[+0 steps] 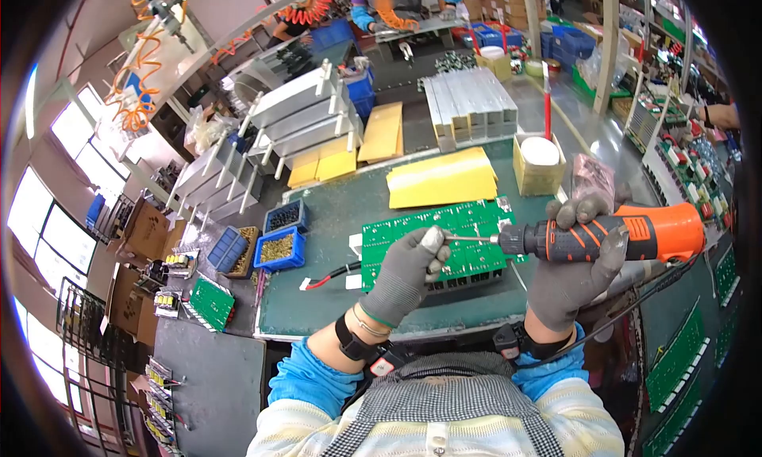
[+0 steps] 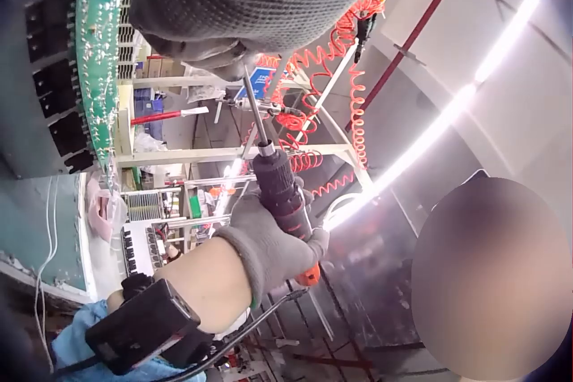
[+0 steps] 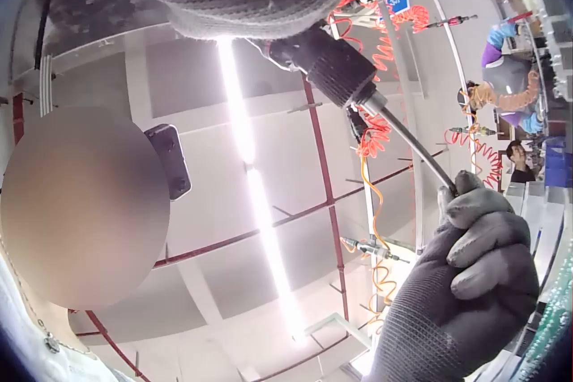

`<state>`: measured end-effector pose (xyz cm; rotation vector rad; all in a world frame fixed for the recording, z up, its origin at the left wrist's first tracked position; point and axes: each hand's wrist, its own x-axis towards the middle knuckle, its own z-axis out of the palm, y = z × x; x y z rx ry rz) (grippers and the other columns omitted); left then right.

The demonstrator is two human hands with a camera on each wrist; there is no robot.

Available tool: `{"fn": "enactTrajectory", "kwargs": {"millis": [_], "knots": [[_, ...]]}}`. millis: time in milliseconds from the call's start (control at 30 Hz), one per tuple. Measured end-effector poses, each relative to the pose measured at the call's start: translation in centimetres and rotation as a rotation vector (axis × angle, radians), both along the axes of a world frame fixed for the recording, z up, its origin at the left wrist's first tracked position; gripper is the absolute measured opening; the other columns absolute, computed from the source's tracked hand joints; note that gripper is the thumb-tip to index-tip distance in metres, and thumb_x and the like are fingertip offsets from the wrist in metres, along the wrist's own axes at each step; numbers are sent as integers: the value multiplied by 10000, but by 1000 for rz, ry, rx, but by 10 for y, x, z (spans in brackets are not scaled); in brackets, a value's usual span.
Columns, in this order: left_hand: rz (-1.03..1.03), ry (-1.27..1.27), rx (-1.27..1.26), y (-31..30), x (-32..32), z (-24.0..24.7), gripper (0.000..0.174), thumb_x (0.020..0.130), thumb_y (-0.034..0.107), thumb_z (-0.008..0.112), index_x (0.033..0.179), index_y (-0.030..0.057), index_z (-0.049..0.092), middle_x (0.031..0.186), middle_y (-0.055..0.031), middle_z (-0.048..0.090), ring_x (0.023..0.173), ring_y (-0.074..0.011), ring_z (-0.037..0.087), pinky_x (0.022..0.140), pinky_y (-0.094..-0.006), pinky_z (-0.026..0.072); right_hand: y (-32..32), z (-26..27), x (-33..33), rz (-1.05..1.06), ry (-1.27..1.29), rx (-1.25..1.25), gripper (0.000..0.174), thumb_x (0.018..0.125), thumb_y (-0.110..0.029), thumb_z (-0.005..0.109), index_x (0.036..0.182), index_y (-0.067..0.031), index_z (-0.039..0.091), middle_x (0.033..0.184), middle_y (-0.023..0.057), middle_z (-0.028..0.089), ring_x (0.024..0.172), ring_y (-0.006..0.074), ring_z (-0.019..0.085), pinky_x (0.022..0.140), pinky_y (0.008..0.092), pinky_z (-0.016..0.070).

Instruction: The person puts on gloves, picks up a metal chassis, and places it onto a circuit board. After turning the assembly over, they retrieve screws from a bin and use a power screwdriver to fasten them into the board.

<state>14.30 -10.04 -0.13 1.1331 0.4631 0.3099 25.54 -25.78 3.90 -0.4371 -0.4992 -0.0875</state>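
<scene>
My gloved right hand point(image 1: 556, 289) holds an orange and black electric screwdriver point(image 1: 671, 227), lying sideways over the right of the bench. A long metal bit point(image 1: 471, 239) points left from its chuck. The gloved left hand point(image 1: 403, 276) has thumb and fingers pinched around the far end of the bit point(image 3: 416, 151), which hides its tip. Below the hands, a green circuit board point(image 1: 379, 254) with black parts along its near edge lies on the bench. In the left wrist view, the board point(image 2: 100, 51) stands at the left edge.
Yellow sheets point(image 1: 440, 179) lie behind the board. A box with a white round lid point(image 1: 540, 150) stands at the back right. Blue bins point(image 1: 279, 249) of small parts sit on the left, near a red and black cable point(image 1: 329, 277). Metal housings point(image 1: 468, 100) are stacked beyond.
</scene>
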Motion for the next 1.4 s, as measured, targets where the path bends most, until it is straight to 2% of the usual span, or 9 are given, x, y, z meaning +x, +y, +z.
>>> {"fn": "enactTrajectory", "kwargs": {"millis": [133,400,700,800,933,1000,1167,1200,1400], "knots": [[34,-33,-7,2,-4,-3,323,976,310,554,1055,-3,567,765,-6,536,561,-39,396,472,-177,327,6,1,-2,0,68,2,382,897,-419,556,952,-46,491,851,56,517,754,174,554,817,392,472],[135,-112,611,4,-17,-2,241,960,209,565,1065,7,643,812,-24,628,636,-46,478,545,-185,375,14,-3,14,186,296,132,323,905,-331,609,1036,-79,456,837,53,535,725,162,583,775,368,533],[108,-133,79,6,-18,-11,327,965,267,578,1129,-14,609,836,-4,606,605,-24,426,503,-164,343,26,-14,15,160,325,151,366,874,-356,656,1015,-70,475,843,57,548,730,188,605,815,416,540],[51,-86,207,18,-25,0,626,952,495,521,1317,-11,473,869,17,507,663,-28,393,518,-163,336,24,-10,18,80,250,110,414,889,-405,636,1030,-53,471,878,77,535,776,198,580,813,400,517],[111,52,387,83,-64,9,561,958,458,529,1348,59,469,829,42,489,683,-17,397,541,-150,329,5,-20,42,23,215,137,428,900,-421,619,1015,-39,464,882,90,529,818,217,561,848,390,498],[127,126,804,111,-84,13,632,906,444,614,1381,61,447,820,59,450,715,-26,406,603,-171,345,-9,-33,58,15,232,112,423,897,-416,626,1001,-39,465,887,88,534,824,216,564,882,403,496],[-277,323,952,159,-88,8,1088,617,572,796,1441,28,338,821,27,426,739,-81,411,651,-230,377,-19,-83,73,92,419,128,437,886,-416,643,1038,-36,490,914,80,556,847,219,574,904,424,506],[-362,378,1001,162,-83,7,1140,575,577,810,1446,25,323,807,12,426,730,-96,421,651,-244,389,-13,-89,74,-1,640,87,567,869,-566,590,1071,-48,481,906,97,575,875,252,588,898,460,493],[-662,413,1364,179,-48,0,1187,489,503,838,1440,24,314,745,-107,473,675,-273,511,633,-366,417,0,-117,72,191,585,-84,564,897,-577,545,1021,-28,498,868,92,568,798,222,577,846,407,494]]}}
